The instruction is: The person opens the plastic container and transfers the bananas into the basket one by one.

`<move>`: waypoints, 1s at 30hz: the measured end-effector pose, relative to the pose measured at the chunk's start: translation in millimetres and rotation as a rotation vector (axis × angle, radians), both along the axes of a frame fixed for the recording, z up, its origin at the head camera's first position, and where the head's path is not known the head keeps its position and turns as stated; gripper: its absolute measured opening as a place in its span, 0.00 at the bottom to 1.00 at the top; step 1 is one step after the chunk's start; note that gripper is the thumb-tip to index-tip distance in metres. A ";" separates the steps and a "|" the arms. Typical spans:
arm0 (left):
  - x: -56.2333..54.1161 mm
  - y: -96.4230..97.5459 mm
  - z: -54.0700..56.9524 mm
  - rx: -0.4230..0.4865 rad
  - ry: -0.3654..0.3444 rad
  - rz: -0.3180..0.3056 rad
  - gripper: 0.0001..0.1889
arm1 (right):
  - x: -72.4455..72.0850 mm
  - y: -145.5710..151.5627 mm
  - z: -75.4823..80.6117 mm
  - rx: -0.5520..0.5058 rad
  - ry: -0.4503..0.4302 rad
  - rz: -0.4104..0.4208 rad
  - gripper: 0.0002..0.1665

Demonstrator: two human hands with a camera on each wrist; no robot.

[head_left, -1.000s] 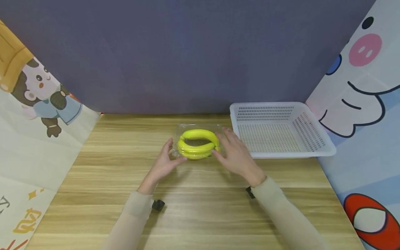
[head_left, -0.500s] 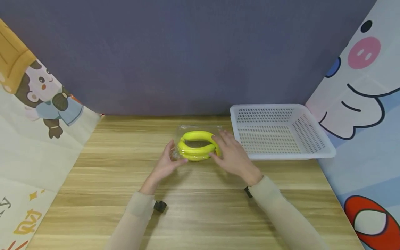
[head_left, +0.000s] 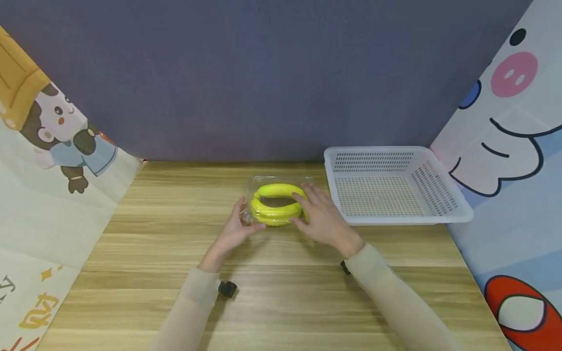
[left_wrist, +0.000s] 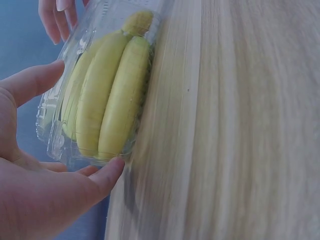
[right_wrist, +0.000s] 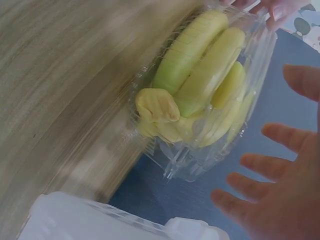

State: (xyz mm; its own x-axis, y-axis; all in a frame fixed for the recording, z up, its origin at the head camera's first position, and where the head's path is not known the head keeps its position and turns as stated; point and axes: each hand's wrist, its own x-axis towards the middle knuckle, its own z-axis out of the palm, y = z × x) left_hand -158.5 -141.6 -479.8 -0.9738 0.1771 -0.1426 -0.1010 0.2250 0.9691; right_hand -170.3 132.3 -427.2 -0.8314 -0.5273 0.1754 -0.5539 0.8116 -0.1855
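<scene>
A clear plastic clamshell box [head_left: 279,178] with several yellow bananas [head_left: 275,210] inside stands on the wooden table. At the box's left end is my left hand [head_left: 232,233], thumb along the front and fingers at the side. In the left wrist view its thumb tip [left_wrist: 117,165] is right at the lower edge of the box [left_wrist: 60,150], with one finger stretched beside the lid. My right hand [head_left: 324,218] overlaps the box's right end in the head view. The right wrist view shows that hand's fingers [right_wrist: 272,167] spread, with a gap between them and the box [right_wrist: 200,160].
To the right of the box stands a white perforated plastic basket [head_left: 401,220], close to my right hand. A dark panel [head_left: 263,78] rises behind the wooden table [head_left: 281,292]. Sheets with cartoon prints [head_left: 70,141] flank both sides.
My right hand has moved left and inward over the box's right end. The left hand has shifted slightly right at the other end. The box stays in place.
</scene>
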 end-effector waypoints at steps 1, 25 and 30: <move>-0.2 0.2 -0.4 -0.001 -0.006 0.005 0.61 | -0.3 -0.5 -0.6 0.004 -0.005 -0.001 0.43; -5.7 4.3 -7.8 0.061 -0.016 0.026 0.62 | -9.1 -10.5 -7.4 0.073 -0.111 -0.009 0.47; -5.1 5.3 -6.4 0.077 -0.013 0.021 0.62 | -10.5 -11.5 -7.4 0.098 -0.109 -0.007 0.47</move>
State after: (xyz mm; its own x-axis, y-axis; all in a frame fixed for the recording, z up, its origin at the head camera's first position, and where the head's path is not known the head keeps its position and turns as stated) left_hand -163.6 -136.4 -486.2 -0.9756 0.1677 -0.1421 -0.1176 0.1477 0.9820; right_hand -180.8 120.8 -434.7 -0.8466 -0.5313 0.0321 -0.5289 0.8327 -0.1640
